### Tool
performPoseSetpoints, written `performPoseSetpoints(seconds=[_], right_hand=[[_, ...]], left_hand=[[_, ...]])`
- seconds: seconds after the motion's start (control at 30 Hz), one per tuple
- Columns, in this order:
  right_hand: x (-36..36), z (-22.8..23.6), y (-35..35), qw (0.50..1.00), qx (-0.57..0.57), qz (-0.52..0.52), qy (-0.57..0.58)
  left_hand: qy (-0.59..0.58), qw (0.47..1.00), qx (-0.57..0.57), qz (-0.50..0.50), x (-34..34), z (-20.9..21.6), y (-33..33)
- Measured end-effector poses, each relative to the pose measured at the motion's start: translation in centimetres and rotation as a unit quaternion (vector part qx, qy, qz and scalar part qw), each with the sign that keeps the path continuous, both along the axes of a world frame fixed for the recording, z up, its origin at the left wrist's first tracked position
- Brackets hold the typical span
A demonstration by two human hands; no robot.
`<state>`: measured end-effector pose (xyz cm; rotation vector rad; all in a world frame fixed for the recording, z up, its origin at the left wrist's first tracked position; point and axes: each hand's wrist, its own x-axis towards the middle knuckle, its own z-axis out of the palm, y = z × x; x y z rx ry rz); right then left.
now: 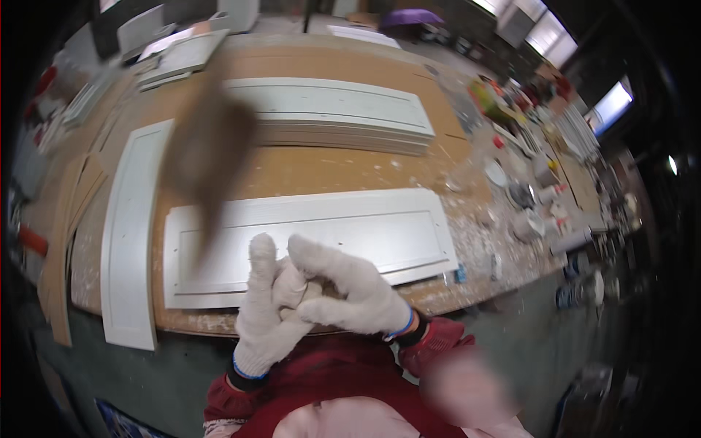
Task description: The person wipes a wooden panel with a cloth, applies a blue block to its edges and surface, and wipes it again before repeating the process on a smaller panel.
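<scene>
Both my hands wear white knit gloves and meet at the near edge of the table, in front of a white panel. My left hand [266, 321] has one finger pointing up and the rest closed round a small pale pinkish lump [290, 286]. My right hand [354, 292] curves in from the other side, its fingers closing on the same lump. The kind of lump cannot be made out. Behind my hands lies the white framed panel [350, 219], flat on top of another.
A stack of white panels [336, 109] lies farther back on the brown table [350, 168]. A long white panel [135, 233] overhangs the near edge at left. Tubs, bottles and clutter [529, 223] crowd the right side. A blurred brown shape [212, 146] blocks part of the view.
</scene>
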<state>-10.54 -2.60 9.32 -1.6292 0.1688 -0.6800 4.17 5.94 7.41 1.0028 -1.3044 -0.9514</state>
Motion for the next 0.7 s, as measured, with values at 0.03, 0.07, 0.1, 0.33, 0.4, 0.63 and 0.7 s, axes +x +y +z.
performPoseSetpoints(seconds=[0.03,0.07,0.1,0.33,0.4,0.63,0.7], right_hand=[[-1.0,-0.8,0.9,0.995,-0.084,-0.057,0.001],[-2.1,-1.7,1.7,0.994,-0.082,-0.077,0.003],[-2.9,-2.6,2.6,0.945,-0.218,-0.239,0.051],[-5.7,-6.9,5.6,0.892,-0.222,-0.374,0.126],[-7.3,-7.5,5.4,0.864,-0.258,-0.413,0.126],[-16.9,-3.2,4.6,0.831,0.195,-0.517,0.062],[-21.3,-3.5,1.5,0.816,-0.064,-0.523,0.240]], left_hand=[[0.102,0.993,0.043,-0.036,-0.4,-0.2,0.3],[0.201,0.973,0.090,-0.066,-0.9,-0.2,0.3],[0.200,0.972,0.097,-0.079,-1.6,-0.2,0.2],[0.257,0.903,0.312,-0.147,-5.1,-1.4,-1.1],[0.164,0.901,0.339,-0.216,-5.1,-0.3,-2.1],[-0.353,0.865,0.058,-0.351,-3.5,3.7,-5.3],[-0.467,0.849,0.022,-0.246,-3.3,4.4,-7.0]])
